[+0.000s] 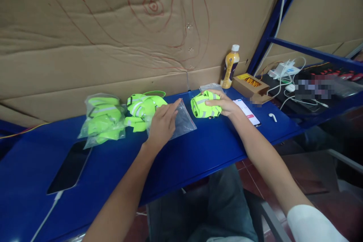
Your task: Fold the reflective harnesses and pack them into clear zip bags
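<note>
Gripping a neon roll [202,107] mid-frame, the right hand [225,103] probably needs the left hand [162,121], fingers [173,109] extended, grip unclear, to open the clear bag [185,121].

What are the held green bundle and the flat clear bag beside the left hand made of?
Neon-green rolled bundle: probably matte woven fabric, given soft folds; grey bands may be reflective. Flat clear bag: likely thin glossy plastic; blue tabletop shows through.
</note>
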A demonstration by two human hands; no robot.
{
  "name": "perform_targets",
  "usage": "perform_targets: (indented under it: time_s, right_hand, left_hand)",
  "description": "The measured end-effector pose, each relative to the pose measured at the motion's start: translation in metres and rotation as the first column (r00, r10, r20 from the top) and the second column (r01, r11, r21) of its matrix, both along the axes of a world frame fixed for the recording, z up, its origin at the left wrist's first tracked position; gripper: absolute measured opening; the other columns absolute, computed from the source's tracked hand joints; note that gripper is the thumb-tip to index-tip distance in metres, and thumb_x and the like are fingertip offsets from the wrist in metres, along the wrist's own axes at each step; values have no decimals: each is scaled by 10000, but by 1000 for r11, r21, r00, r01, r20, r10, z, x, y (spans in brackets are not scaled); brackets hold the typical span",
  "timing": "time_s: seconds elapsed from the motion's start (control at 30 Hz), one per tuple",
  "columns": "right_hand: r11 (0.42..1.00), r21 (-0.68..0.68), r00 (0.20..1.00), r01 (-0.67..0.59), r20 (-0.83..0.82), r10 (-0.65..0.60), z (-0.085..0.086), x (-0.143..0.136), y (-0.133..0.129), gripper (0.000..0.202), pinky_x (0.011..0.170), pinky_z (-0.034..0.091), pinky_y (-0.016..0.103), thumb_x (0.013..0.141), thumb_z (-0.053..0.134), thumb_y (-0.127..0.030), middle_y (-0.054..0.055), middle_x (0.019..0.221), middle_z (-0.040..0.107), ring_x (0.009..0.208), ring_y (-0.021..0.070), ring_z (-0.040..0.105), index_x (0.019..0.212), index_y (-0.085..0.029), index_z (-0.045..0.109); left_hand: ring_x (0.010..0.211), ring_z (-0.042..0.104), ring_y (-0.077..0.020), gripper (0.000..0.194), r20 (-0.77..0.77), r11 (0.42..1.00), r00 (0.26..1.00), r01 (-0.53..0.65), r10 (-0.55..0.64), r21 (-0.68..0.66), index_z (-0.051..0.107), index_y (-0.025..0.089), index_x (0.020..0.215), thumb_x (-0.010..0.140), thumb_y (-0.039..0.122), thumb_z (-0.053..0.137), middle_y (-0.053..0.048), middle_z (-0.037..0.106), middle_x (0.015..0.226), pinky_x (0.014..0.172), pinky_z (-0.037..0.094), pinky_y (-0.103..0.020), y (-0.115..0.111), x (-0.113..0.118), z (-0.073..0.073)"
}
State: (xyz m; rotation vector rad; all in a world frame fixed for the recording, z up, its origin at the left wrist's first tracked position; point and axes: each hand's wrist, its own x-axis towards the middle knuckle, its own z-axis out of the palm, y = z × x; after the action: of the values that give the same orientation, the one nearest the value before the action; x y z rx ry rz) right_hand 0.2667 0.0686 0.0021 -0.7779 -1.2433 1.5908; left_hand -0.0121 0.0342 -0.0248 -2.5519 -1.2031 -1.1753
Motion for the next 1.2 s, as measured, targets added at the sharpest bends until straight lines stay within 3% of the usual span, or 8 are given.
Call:
perform_targets:
  time_s: [0.2, 0.37, 0.5, 0.6, 0.67, 0.77, 0.93, 1.2]
  right_hand:
    - [989, 25, 987, -144, 79, 141, -4, -8, -3, 491, 630, 642, 220, 613, 1011, -276, 10, 923, 798, 722, 135, 753, 1045, -184, 798]
    - [989, 75, 987, -130, 106, 122, -6, -15, -5, 485, 645, 643, 240, 637, 1006, -294, 18, 979, 800, 754, 142, 751, 1067, -198, 803]
    - [983, 182, 997, -28, 78, 14, -8, -25, -7, 459, 761, 635, 243, 661, 998, -301, 17, 1032, 805, 858, 145, 745, 1071, -214, 812]
    - [968, 252, 997, 24, 70, -43, -8, -30, -8, 468, 888, 630, 288, 687, 984, -342, 18, 1144, 805, 992, 180, 745, 1113, -243, 818]
    - [959, 283, 994, 31, 93, -60, -8, -32, -9, 474, 946, 620, 324, 693, 978, -369, 17, 1194, 800, 1046, 205, 741, 1126, -257, 821]
    - [943, 331, 987, 31, 139, -81, -6, -32, -10, 499, 992, 605, 358, 700, 969, -395, 22, 1220, 793, 1085, 228, 734, 1156, -261, 819]
    - [932, 359, 977, 41, 180, -112, -5, -29, -9, 588, 1029, 593, 380, 709, 956, -419, 20, 1267, 779, 1141, 242, 714, 1255, -277, 791]
    - [823, 565, 922, -62, 348, -169, -7, -34, -10, 482, 1164, 506, 462, 793, 896, -435, 42, 1274, 774, 1208, 274, 698, 1219, -244, 775]
  left_hand:
    - [1105, 752, -251, 457, 128, 999, 992, -9, 15, -46, 700, 198, 1436, 1152, 364, 382, -103, 796, 1274, 1010, 590, -422, -8, 9, 0]
    - [1204, 753, -255, 452, 198, 998, 980, -24, 35, -54, 731, 198, 1373, 1151, 396, 391, -88, 785, 1328, 1059, 597, -414, -13, 13, 4]
    - [1345, 665, -296, 577, 71, 996, 996, 60, -55, -72, 525, 171, 1586, 1128, 511, 440, -162, 682, 1472, 1140, 538, -464, -11, 14, 3]
    - [1482, 514, -421, 1095, -108, 997, 993, 46, -53, -67, 175, 112, 1732, 959, 726, 648, -275, 489, 1627, 1188, 467, -572, -9, 15, 0]
    - [1469, 492, -471, 1211, -216, 1000, 976, -21, 18, -14, 68, 65, 1735, 931, 732, 679, -324, 455, 1619, 1182, 443, -607, -7, 15, -1]
    - [1361, 559, -458, 1130, -277, 992, 953, -105, 120, 68, 41, 25, 1726, 991, 650, 630, -330, 529, 1516, 1125, 473, -571, -6, 14, -2]
    - [1183, 626, -431, 1209, -201, 975, 958, -180, 203, 128, 69, -5, 1715, 936, 723, 641, -294, 625, 1340, 1017, 526, -532, -7, 12, 1]
    - [1190, 604, -444, 1127, -414, 985, 895, -140, 168, 97, 74, -1, 1729, 965, 565, 679, -280, 619, 1365, 1019, 472, -547, -20, 21, 5]
